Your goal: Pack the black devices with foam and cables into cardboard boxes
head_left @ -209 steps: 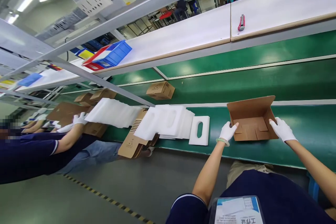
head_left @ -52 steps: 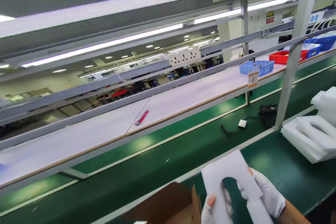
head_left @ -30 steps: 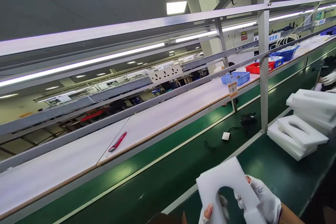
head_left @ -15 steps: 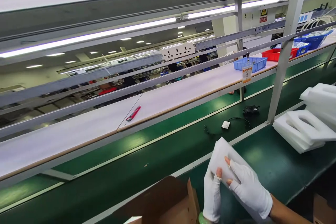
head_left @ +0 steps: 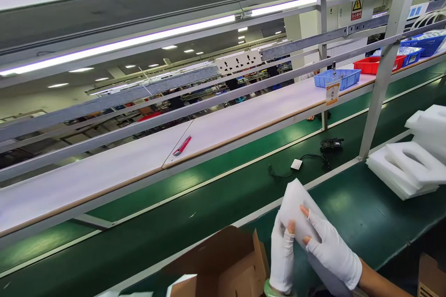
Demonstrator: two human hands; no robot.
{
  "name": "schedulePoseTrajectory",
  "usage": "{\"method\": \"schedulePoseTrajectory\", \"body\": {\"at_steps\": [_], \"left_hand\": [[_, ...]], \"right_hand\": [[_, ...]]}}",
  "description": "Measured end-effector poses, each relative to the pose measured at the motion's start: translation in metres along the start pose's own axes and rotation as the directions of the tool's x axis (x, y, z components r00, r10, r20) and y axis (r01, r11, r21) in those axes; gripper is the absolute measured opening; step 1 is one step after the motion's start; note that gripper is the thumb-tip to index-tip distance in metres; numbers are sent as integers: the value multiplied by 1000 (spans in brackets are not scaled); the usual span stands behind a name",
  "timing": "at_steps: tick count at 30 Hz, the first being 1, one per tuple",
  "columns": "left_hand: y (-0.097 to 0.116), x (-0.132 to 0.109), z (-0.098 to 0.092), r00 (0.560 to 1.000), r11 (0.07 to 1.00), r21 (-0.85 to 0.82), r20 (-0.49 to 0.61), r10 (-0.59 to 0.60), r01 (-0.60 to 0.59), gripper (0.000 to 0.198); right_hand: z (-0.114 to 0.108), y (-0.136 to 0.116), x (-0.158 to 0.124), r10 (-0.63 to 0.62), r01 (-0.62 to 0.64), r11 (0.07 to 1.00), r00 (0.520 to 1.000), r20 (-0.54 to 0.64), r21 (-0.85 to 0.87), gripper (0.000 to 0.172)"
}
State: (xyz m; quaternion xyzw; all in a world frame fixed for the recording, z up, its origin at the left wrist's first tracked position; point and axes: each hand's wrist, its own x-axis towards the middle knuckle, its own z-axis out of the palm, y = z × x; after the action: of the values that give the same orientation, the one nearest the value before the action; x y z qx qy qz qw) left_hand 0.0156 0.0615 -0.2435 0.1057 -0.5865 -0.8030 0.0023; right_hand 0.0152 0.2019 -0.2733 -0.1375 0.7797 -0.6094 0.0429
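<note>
- The white foam piece was held upright over the near green belt, just right of the open cardboard box.
- The gloved left hand gripped the foam's left edge, its thumb pressed on the near face.
- The right hand lay across that face, its fingers closed on the right side.
- Foam this soft probably dents easily, so a light grip shared between both edges suited it better than a pinch at one corner.
- Keeping the foam's edges square to the box walls seemed wise, so that nothing snagged on the flaps.
- The foam stack lay well apart, far right.
</note>
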Motion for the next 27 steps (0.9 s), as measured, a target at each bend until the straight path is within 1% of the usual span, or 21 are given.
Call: {"method": "schedulePoseTrajectory", "body": {"at_steps": [2,4,7,11,14,16,18,20,22,23,24,25,26,27], "left_hand": [[5,-3,4,999,998,57,24,-22,21,69],[7,-7,7,998,996,74,25,-54,52,74],[4,-10,8,995,995,34,-17,-98,99,81],[-14,-10,1,990,990,-56,-58,-129,126,88],[-33,-6,-7,987,985,-132,-95,-127,114,90],[-45,-3,-14,982,986,-140,-150,-116,95,87],[-53,2,-22,965,993,-91,-243,-98,78,78],[-56,7,-28,941,998,-43,-333,-59,47,69],[-56,9,-31,922,1000,-7,-387,-17,15,65],[-55,8,-30,917,1000,21,-399,9,0,65],[-53,7,-28,921,999,52,-389,34,-15,66],[-52,4,-24,934,996,84,-352,60,-32,67],[-50,1,-19,954,992,115,-289,85,-54,67],[-48,-1,-14,975,988,125,-193,108,-85,65]], "right_hand": [[2,1,0,69,-71,993,997,26,95,70],[4,4,0,121,-127,979,992,46,159,72],[7,9,-2,164,-166,973,986,30,162,74],[9,9,-8,213,-210,970,977,-13,121,74],[10,1,-9,261,-261,962,965,14,80,78],[13,0,-8,288,-290,956,956,50,43,84],[18,7,-7,265,-266,964,963,51,13,85],[24,18,-8,189,-189,982,982,-20,-1,78],[27,26,-9,135,-135,991,987,-90,11,70],[27,28,-10,122,-120,992,989,-86,27,69],[25,28,-12,113,-110,993,992,-61,50,71],[23,27,-13,105,-103,992,994,-24,76,75],[20,25,-13,101,-102,990,995,13,96,81],[17,23,-13,123,-126,987,992,32,103,88]]}}
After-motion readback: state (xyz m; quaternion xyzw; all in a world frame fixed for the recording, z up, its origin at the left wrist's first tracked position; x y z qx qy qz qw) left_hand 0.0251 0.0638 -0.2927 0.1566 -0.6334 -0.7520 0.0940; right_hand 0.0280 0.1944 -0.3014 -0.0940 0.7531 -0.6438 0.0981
